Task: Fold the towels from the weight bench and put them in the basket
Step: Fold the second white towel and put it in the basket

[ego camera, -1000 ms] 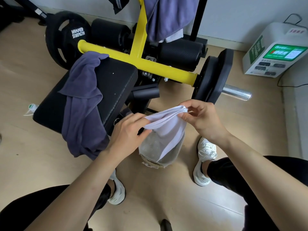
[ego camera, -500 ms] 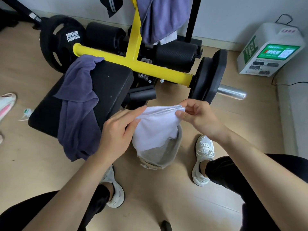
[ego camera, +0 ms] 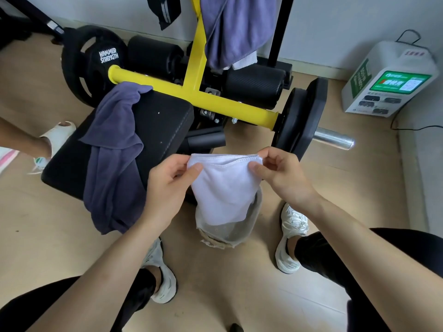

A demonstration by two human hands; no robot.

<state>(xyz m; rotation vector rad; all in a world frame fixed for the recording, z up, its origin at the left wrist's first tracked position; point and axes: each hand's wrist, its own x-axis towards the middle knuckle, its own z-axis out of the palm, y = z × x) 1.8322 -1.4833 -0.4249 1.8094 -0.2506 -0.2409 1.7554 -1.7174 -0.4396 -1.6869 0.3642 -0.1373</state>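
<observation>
A folded white towel [ego camera: 224, 188] hangs between my hands, its top edge stretched level. My left hand [ego camera: 167, 185] pinches the left corner and my right hand [ego camera: 280, 173] pinches the right corner. The towel's lower end dangles into a small beige basket [ego camera: 237, 232] on the floor between my feet. A purple towel [ego camera: 112, 154] lies crumpled over the black weight bench pad [ego camera: 163, 130], draping down its front. Another purple towel [ego camera: 237, 27] hangs from the yellow upright, with a white cloth [ego camera: 244, 62] peeking out below it.
The yellow bar [ego camera: 187, 97] carries black weight plates [ego camera: 88, 63] at both ends and a steel stub [ego camera: 334, 140] at the right. A white charging box [ego camera: 390, 80] stands by the wall. Another person's foot in a sandal [ego camera: 55, 135] is at the left.
My hands have drawn apart, spreading the white towel's top edge flat above the basket. A person's foot has stepped in at the left. The view has tilted slightly.
</observation>
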